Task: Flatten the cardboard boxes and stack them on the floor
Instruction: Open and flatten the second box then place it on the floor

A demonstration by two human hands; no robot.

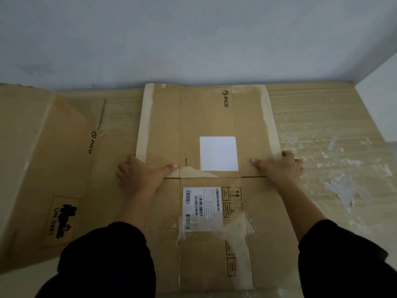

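Box (206, 125): flattened on the floor (322, 125), long axis running from the knees to the wall (193, 39).
Left hand (138, 172): gripping the box's left edge, thumb flat on top.
Right hand (279, 166): gripping the right edge likewise, level with the left.
Second cardboard (53, 158): flattened, touching on the left, apparently partly underneath.
Room: bare floor rightward; wall blocking forward.
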